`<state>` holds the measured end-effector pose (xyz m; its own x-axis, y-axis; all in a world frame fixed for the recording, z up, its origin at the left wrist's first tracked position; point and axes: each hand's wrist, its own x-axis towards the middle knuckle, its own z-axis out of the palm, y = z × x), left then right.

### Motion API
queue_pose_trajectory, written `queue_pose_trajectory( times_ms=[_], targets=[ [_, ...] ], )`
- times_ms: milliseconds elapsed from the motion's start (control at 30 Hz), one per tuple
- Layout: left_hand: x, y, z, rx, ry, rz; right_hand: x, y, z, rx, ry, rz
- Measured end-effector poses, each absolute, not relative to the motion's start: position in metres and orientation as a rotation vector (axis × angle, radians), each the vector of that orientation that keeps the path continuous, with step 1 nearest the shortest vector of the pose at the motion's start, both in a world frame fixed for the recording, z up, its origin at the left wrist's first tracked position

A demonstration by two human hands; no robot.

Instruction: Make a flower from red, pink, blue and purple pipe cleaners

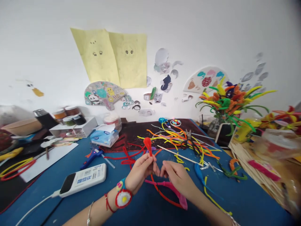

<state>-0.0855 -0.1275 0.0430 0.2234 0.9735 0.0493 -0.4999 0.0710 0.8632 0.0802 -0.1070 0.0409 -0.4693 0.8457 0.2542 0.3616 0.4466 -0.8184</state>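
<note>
Between its thumb and fingers, my left hand (pixel 142 169) pinches a red pipe cleaner (pixel 147 145), bent into a bud-like loop that points upward. Close beside it, my right hand (pixel 177 175) has its fingers curled and pressed together; whatever lies between them is hidden. Below both hands an orange-red pipe cleaner (pixel 164 196) curves down toward the right. A pink balloon-like strip (pixel 180 196) lies under my right hand. On the mat to the right are a blue pipe cleaner shape (pixel 199 173) and a yellow pipe cleaner (pixel 213 196).
Loose coloured pipe cleaners (pixel 174 138) and pliers (pixel 188 135) lie behind my hands. At left are a blue glue gun (pixel 90 158), a white power bank (pixel 94 175) with a cable and a tissue pack (pixel 104 135). A vase of pipe-cleaner flowers (pixel 229 97) and a phone (pixel 224 135) stand right.
</note>
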Motion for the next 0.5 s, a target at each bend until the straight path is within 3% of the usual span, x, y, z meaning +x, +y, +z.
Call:
queue_pose_trajectory(
  times_ms=[200, 500],
  targets=[
    [-0.100, -0.142, -0.004, 0.854, 0.548, 1.169, 0.073, -0.090, 0.021, -1.027, -2.265, 0.780],
    [-0.123, -0.150, 0.004, 0.938, 0.232, 1.091, -0.018, -0.056, 0.018, -0.623, -2.562, 0.432]
  ],
)
